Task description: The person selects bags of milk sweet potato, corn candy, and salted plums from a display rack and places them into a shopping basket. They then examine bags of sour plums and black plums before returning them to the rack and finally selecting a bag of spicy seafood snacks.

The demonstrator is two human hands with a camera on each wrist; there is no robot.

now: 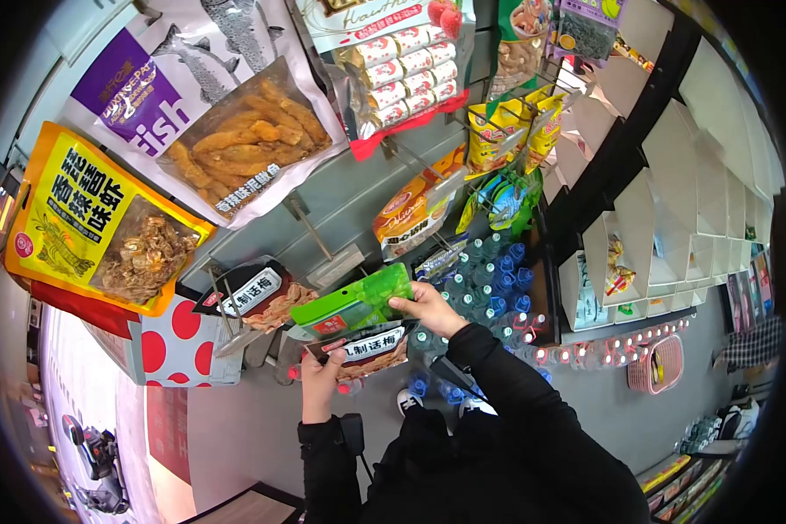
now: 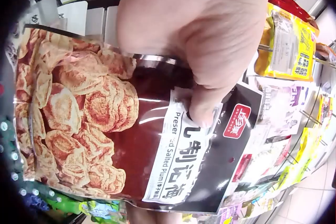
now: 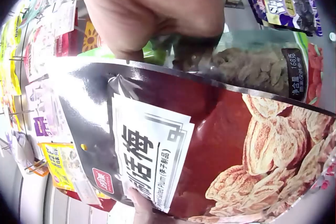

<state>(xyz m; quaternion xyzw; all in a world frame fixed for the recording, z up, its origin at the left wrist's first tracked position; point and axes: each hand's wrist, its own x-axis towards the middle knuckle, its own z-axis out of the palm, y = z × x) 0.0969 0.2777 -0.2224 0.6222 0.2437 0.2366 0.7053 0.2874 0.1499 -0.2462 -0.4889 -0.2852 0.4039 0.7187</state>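
My left hand (image 1: 320, 380) grips a black and dark-red bag of preserved salted plums (image 1: 384, 351) at its end, the thumb lying over the white label in the left wrist view. Just above it, my right hand (image 1: 432, 310) pinches a bright green snack bag (image 1: 358, 301) by its right end. The two bags overlap in the head view. From the right wrist, the plum bag (image 3: 215, 129) stands in front and partly hides the green bag, whose clear window (image 3: 252, 66) shows dark dried pieces. Most of the right fingers are hidden behind the bags.
Another plum bag (image 1: 258, 293) hangs on a rack hook beside the hands. Large bags of fish snack (image 1: 227, 131) and yellow shrimp snack (image 1: 105, 218) hang at upper left. Bottles (image 1: 480, 279) stand on the floor below; a pink basket (image 1: 655, 365) sits at right.
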